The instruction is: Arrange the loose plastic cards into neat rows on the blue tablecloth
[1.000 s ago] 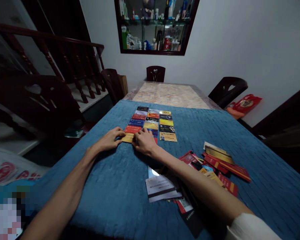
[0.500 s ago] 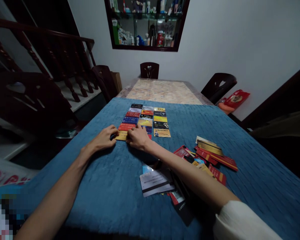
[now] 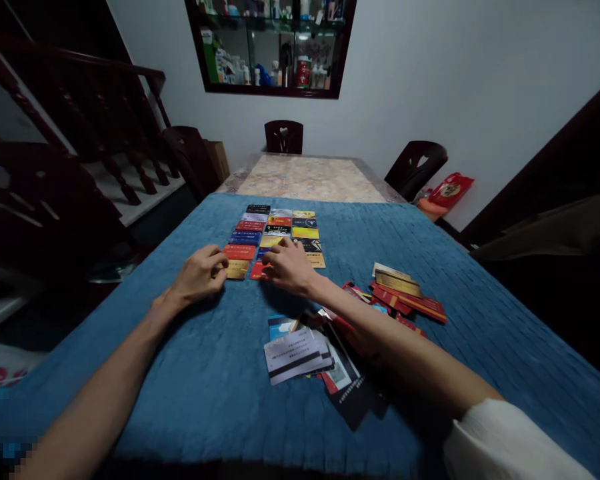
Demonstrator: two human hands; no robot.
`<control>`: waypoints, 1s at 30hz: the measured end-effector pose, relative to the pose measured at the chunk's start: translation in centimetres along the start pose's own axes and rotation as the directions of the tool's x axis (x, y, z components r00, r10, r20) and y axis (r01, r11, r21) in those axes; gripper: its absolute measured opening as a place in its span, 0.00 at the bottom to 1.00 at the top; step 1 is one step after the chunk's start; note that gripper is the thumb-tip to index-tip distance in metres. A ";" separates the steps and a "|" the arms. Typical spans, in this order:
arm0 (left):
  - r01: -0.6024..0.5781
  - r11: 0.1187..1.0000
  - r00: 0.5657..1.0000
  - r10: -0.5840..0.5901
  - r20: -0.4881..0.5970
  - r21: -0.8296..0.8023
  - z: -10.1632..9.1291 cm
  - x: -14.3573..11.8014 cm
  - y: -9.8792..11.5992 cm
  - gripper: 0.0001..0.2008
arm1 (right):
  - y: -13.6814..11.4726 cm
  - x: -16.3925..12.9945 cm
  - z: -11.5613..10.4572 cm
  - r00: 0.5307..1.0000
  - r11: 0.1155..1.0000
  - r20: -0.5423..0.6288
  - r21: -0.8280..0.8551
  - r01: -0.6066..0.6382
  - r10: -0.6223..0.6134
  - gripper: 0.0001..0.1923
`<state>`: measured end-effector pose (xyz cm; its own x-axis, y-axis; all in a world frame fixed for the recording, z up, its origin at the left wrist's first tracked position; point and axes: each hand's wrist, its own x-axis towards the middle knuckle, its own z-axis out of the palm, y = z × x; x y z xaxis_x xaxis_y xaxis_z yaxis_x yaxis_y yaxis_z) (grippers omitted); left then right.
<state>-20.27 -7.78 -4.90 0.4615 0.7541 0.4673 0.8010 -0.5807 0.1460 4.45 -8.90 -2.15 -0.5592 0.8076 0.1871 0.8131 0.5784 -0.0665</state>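
Cards lie in three columns on a blue cloth. My left hand (image 3: pixel 203 272) is closed, its curled fingertips against the left edge of a gold card (image 3: pixel 238 269) at the bottom of the left column. To its right, my right hand (image 3: pixel 291 268) bends its fingers down on a red card (image 3: pixel 258 271) at the foot of the middle column, hiding part of it. Above the gold card are an orange-red card (image 3: pixel 240 252) and a blue card (image 3: pixel 246 237). The right column includes a yellow card (image 3: pixel 305 233); my right hand partly covers its lower cards.
Nearer me is a loose pile with a whitish striped card (image 3: pixel 293 357) and black cards (image 3: pixel 353 403). More red cards (image 3: pixel 425 308) and a gold card (image 3: pixel 397 283) are heaped at right, partly behind my right forearm. Chairs (image 3: pixel 284 137) stand around the table (image 3: pixel 305 179).
My right hand has left the gold card and moved right onto the red card. My left hand stays at the gold card's left edge. The view has turned slightly right.
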 end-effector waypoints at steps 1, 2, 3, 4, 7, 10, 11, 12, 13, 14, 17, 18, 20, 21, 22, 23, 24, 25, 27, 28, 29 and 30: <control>-0.011 1.000 1.000 0.011 -0.006 -0.006 0.1 0.2 0.5 0.06 | 0.4 -0.5 -0.2 1.000 1.000 -0.005 -0.001 -0.007 0.007 0.13; -0.024 1.000 1.000 0.024 -0.008 -0.014 0.2 0.3 1.0 0.06 | 0.7 -1.0 -0.3 1.000 1.000 -0.012 0.001 -0.014 0.014 0.13; -0.039 0.999 0.999 0.038 -0.006 -0.025 0.3 0.5 1.6 0.06 | 1.1 -1.5 -0.4 1.000 1.000 -0.021 0.005 -0.019 0.019 0.13; -0.055 0.998 0.998 0.055 0.000 -0.038 0.4 0.7 2.1 0.06 | 1.5 -2.0 -0.4 0.999 1.000 -0.033 0.012 -0.023 0.023 0.12; -0.125 0.987 0.991 0.129 0.032 -0.097 0.6 1.0 3.9 0.06 | 2.4 -3.6 -0.3 0.997 0.999 -0.077 0.038 -0.018 0.021 0.11; -0.210 0.964 0.971 0.225 0.075 -0.163 0.6 1.2 5.9 0.06 | 3.2 -5.5 -0.2 0.993 0.996 -0.114 0.078 0.039 -0.030 0.10; -0.235 0.956 0.962 0.255 0.097 -0.177 0.6 1.2 6.6 0.06 | 3.3 -6.3 -0.2 0.991 0.993 -0.121 0.100 0.070 -0.058 0.09; -0.260 0.946 0.951 0.285 0.116 -0.195 0.6 1.2 7.3 0.06 | 3.5 -7.0 -0.2 0.988 0.986 -0.126 0.128 0.106 -0.089 0.08; -0.281 0.935 0.939 0.315 0.138 -0.217 0.7 1.2 8.0 0.06 | 3.5 -7.7 -0.3 0.984 0.977 -0.129 0.160 0.144 -0.124 0.08; -0.302 0.922 0.927 0.343 0.151 -0.241 0.7 1.2 8.6 0.07 | 3.5 -8.5 -0.4 0.979 0.965 -0.132 0.193 0.180 -0.157 0.08; -0.359 0.883 0.889 0.423 0.177 -0.303 0.9 1.2 10.3 0.06 | 3.2 -10.6 -1.0 0.962 0.923 -0.105 0.271 0.272 -0.252 0.11; -0.377 0.869 0.877 0.446 0.180 -0.320 1.0 1.2 10.7 0.06 | 3.0 -11.1 -1.1 0.956 0.910 -0.084 0.291 0.295 -0.283 0.13; -0.404 0.848 0.857 0.482 0.181 -0.342 1.3 1.3 11.2 0.06 | 2.6 -12.1 -1.2 0.943 0.888 -0.045 0.324 0.327 -0.331 0.18; -0.415 0.841 0.851 0.494 0.180 -0.348 1.5 1.3 11.4 0.06 | 2.4 -12.4 -1.1 0.937 0.878 -0.032 0.339 0.338 -0.349 0.22; -0.424 0.835 0.846 0.504 0.176 -0.351 1.7 1.3 11.4 0.06 | 2.2 -12.7 -1.0 0.930 0.868 -0.023 0.351 0.350 -0.366 0.25; -0.432 0.830 0.843 0.510 0.169 -0.351 1.9 1.3 11.4 0.06 | 2.0 -12.9 -0.8 0.924 0.860 -0.017 0.359 0.362 -0.382 0.28; -0.438 0.827 0.843 0.514 0.159 -0.352 2.1 1.3 11.4 0.06 | 1.9 -13.0 -0.6 0.918 0.853 -0.016 0.363 0.375 -0.396 0.29; -0.441 0.824 0.845 0.515 0.146 -0.355 2.3 1.3 11.3 0.06 | 1.9 -13.1 -0.4 0.911 0.847 -0.016 0.362 0.389 -0.411 0.29; -0.433 0.823 0.855 0.504 0.120 -0.367 2.6 1.2 11.2 0.06 | 1.9 -13.2 -0.1 0.904 0.845 -0.009 0.352 0.402 -0.427 0.25; -0.424 0.824 0.862 0.494 0.111 -0.376 2.8 1.1 11.1 0.06 | 2.0 -13.1 0.0 0.903 0.847 -0.006 0.345 0.405 -0.430 0.23; -0.413 0.824 0.869 0.484 0.105 -0.387 2.9 1.1 11.0 0.07 | 2.1 -13.1 0.0 0.903 0.850 -0.003 0.338 0.405 -0.429 0.23; -0.402 0.824 0.875 0.474 0.098 -0.399 2.9 1.0 11.0 0.07 | 2.2 -13.0 0.1 0.905 0.854 -0.004 0.329 0.404 -0.426 0.22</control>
<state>-9.90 -12.50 -5.40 0.8212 0.4143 0.3925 0.3224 -0.9043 0.2799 13.49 -18.13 -4.85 -0.8518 0.4836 0.2013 0.4152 0.8576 -0.3035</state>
